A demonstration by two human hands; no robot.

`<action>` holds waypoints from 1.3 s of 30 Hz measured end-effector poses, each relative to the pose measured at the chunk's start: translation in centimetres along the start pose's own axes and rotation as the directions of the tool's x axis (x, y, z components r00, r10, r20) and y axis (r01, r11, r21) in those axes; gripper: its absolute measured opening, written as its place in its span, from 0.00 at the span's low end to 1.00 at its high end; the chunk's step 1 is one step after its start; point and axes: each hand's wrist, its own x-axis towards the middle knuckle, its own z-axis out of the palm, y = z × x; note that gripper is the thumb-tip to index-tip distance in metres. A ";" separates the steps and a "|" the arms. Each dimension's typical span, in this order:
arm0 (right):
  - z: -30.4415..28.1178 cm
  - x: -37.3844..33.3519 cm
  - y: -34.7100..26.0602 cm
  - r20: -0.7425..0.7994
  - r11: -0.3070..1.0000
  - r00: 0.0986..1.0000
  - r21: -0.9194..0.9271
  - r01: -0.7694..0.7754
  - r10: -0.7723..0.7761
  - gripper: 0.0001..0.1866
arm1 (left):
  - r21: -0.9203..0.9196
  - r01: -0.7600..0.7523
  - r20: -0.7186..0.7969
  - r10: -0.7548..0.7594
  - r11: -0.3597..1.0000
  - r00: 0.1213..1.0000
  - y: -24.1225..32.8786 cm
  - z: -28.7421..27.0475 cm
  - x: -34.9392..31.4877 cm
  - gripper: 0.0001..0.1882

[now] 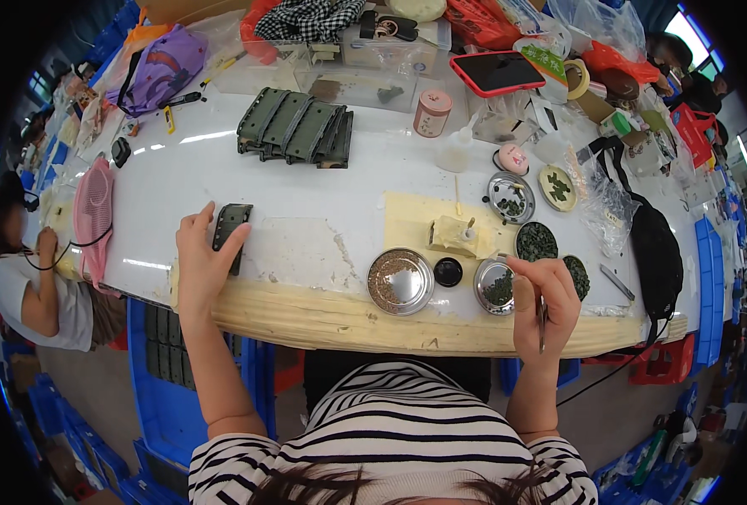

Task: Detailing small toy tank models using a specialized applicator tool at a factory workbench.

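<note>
My left hand (198,268) is at the left of the table, with its thumb and fingers on either side of a dark green curved strip-like part (232,220), gripping it. My right hand (548,299) pinches slim metal tweezers (543,326). Their front end is over a round tin (490,305) containing small dark green pieces. Left of that tin are a small black round cap (448,272) and a larger tin (382,301) with brownish grains. More dark green bits fill a round dish (537,241) just beyond my right hand.
A stack of green ribbed parts (294,126) lies farther back. A yellowish block (453,237) sits on yellow paper. A pink tin (432,113), a phone (497,73) and bags crowd the far side. A black pouch (655,261) hangs at the right edge. Another person (41,290) sits left.
</note>
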 end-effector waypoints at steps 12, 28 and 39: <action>-0.5 -0.5 -1.3 0.033 1.000 0.999 -0.016 -0.002 0.003 0.11 | -0.030 -0.030 0.246 0.037 0.999 0.969 0.9 3.0 16.6 0.22; 0.5 -0.3 -1.3 0.157 0.994 0.987 0.110 -0.028 0.011 0.17 | -0.599 -0.140 0.126 0.266 0.788 0.956 6.7 -2.7 7.2 0.11; 3.1 -0.5 -3.3 0.496 0.838 0.860 0.416 -0.354 0.116 0.15 | -0.915 0.308 0.399 0.462 0.261 0.792 13.9 0.5 -3.8 0.33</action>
